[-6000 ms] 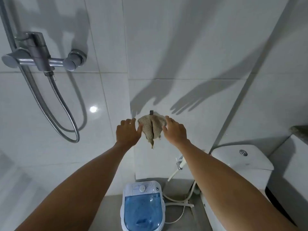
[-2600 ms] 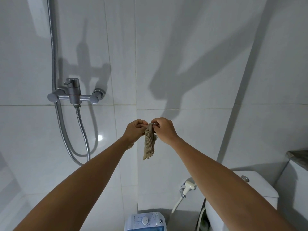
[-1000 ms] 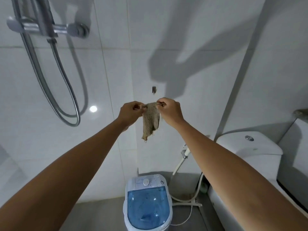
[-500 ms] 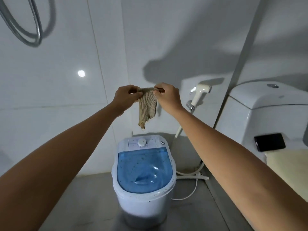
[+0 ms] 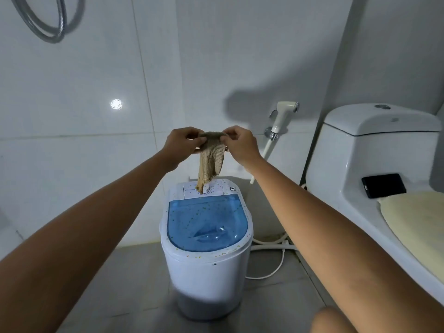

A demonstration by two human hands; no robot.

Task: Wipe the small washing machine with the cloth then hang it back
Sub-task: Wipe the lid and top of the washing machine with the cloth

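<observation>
Left hand [image 5: 182, 143] and right hand [image 5: 240, 143] pinch top of brown cloth [image 5: 211, 162]. Cloth hangs down over small washing machine [image 5: 206, 236] on floor.

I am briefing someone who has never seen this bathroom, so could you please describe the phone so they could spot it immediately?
Start at the white toilet on the right. The phone lies flat on its ledge, below the tank and behind the cream seat cover. It is the only black, flat rectangle among white and cream surfaces.
</observation>
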